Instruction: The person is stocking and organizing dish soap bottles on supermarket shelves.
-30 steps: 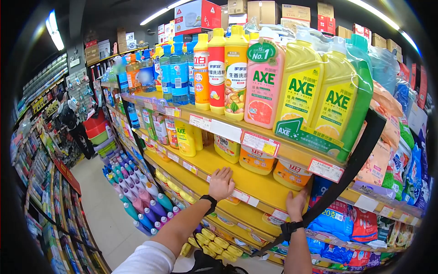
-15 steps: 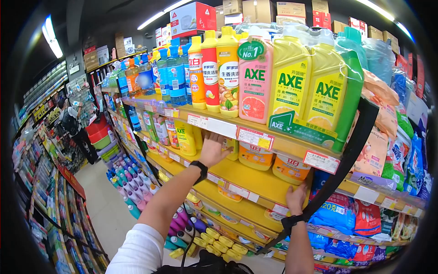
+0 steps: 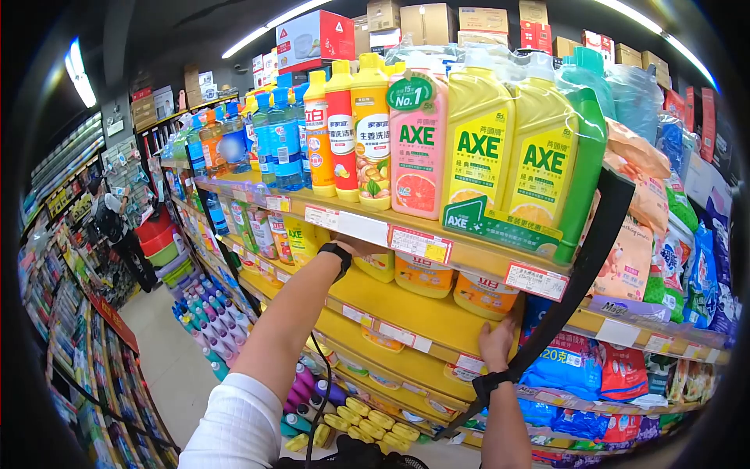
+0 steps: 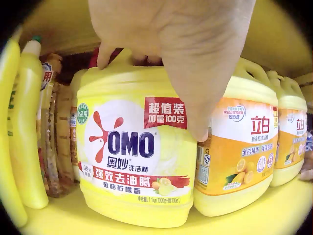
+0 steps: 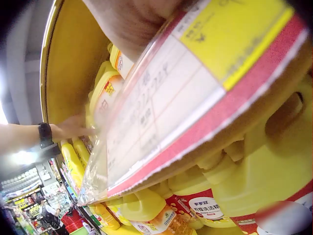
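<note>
OMO jug (image 4: pixel 132 152), labelled dish detergent, stands at the left hand (image 4: pixel 181 44).

The yellow jug (image 4: pixel 134 152) reads OMO (and "1.1kg" below).

Your left arm (image 3: pixel 283 328) stretches well forward, nearly straight, the left hand (image 4: pixel 176 39) turned palm-down with its thumb (image 4: pixel 195 105) hanging. Your right forearm (image 3: pixel 506 426) reaches forward too, the right hand (image 3: pixel 497 344) lower, fingers loosely extended.

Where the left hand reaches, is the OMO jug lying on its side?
No, the left wrist view shows the OMO jug standing upright on the yellow shelf.
</note>
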A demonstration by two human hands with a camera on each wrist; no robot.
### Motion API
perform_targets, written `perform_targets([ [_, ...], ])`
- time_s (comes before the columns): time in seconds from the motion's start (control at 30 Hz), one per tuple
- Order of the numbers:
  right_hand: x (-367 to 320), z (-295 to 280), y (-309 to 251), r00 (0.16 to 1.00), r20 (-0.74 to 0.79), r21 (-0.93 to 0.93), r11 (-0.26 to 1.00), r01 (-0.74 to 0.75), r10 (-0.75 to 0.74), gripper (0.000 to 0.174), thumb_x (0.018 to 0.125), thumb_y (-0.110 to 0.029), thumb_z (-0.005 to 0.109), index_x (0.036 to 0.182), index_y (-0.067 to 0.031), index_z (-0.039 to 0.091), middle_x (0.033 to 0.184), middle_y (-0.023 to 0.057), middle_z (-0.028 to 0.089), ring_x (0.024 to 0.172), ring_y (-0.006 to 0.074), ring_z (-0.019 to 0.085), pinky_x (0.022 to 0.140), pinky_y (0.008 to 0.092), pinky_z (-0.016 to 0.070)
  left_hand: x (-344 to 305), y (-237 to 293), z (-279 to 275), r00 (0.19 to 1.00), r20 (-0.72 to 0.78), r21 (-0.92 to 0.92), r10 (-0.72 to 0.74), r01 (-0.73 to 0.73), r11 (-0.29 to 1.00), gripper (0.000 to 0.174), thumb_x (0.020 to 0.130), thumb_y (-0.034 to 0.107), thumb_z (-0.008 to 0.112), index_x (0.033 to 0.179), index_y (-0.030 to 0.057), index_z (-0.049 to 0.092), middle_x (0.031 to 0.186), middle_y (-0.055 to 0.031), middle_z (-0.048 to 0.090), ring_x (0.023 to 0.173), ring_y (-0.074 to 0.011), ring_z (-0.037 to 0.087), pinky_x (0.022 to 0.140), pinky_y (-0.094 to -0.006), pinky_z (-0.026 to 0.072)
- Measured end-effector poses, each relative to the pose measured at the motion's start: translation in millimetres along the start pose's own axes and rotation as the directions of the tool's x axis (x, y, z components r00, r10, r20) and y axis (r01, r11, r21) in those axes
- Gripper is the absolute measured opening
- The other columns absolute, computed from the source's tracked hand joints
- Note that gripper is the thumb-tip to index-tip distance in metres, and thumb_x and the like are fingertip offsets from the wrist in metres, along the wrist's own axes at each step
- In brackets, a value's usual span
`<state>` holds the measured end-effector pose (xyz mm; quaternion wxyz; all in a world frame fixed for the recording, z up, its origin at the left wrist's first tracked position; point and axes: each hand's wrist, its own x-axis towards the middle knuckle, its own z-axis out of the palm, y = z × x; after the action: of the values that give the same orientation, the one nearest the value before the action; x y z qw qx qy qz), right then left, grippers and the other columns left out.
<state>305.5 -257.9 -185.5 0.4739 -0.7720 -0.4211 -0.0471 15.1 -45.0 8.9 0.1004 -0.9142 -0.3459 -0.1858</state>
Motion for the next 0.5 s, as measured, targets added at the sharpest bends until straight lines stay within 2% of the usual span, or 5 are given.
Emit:
perform_targets([
  [0.23,-1.1,-2.0,-2.2,1.0,-0.019,0.033,0.999,0.022,-0.021,0.07,0.081,-0.006,0.067,0.14,0.0099,0.032,0.136,0.0343,0.043,0.128,0.0499,0.041,0.109,0.0468,0.0361,10.3,-5.1,-1.1,0.994,0.109,-0.014,-0.021,0.022,1.0,0.071,0.086,0.064,0.058,0.14,0.0191,0.049,0.148,-0.009,0.047,0.134,-0.0311,0.044,0.112,-0.0413,0.0344],
  [0.33,-1.1,-1.1,0.5,1.0,0.003,-0.005,1.0,0.018,-0.018,0.075,0.081,-0.007,0.065,0.143,0.0091,0.026,0.139,0.0338,0.041,0.125,0.0501,0.044,0.106,0.0496,0.0388,11.4,-4.3,-2.2,0.991,0.129,-0.015,-0.021,0.023,1.0,0.071,0.086,0.064,0.059,0.14,0.019,0.049,0.148,-0.0091,0.047,0.134,-0.0312,0.043,0.112,-0.0411,0.0341],
  [0.5,-0.4,-4.0,-3.7,0.999,0.029,0.007,1.0,-0.018,0.018,0.074,0.081,-0.006,0.065,0.143,0.0092,0.027,0.138,0.0342,0.042,0.125,0.05,0.044,0.106,0.0491,0.0392,10.6,-3.7,-5.0,0.987,0.156,-0.018,-0.028,0.031,0.999,0.072,0.085,0.064,0.059,0.14,0.019,0.049,0.148,-0.0092,0.046,0.134,-0.0314,0.043,0.112,-0.0408,0.0336],
])
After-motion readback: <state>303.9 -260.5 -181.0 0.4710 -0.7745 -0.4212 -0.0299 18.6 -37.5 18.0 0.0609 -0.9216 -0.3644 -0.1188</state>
